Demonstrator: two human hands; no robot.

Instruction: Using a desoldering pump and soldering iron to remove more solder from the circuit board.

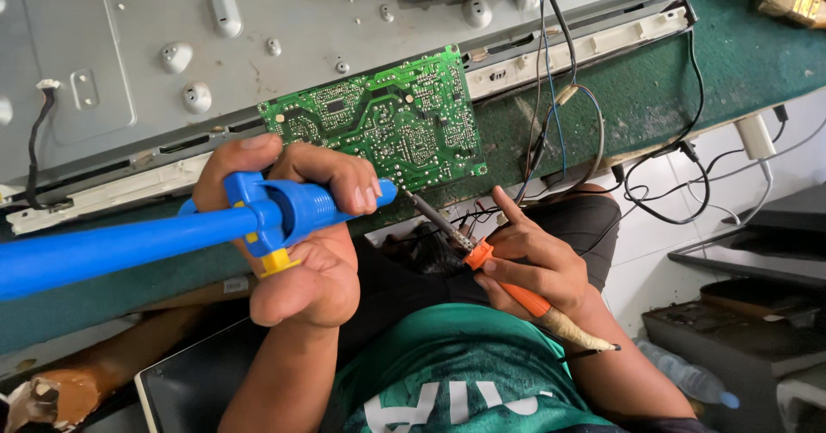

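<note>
A blue desoldering pump (172,231) is gripped in the left hand (301,244), fingers wrapped around its barrel and its nozzle brought to the lower edge of a green circuit board (387,123). An orange-handled soldering iron (499,278) is clasped in the right hand (533,261), its metal tip angled up to the same spot on the board, just beside the pump's nozzle. The board is seen propped at the edge of a green-topped workbench (688,80), resting against a grey metal back panel (258,37) laid flat there. Loose black and coloured wires (559,132) are draped over the bench edge to the right of the board
</note>
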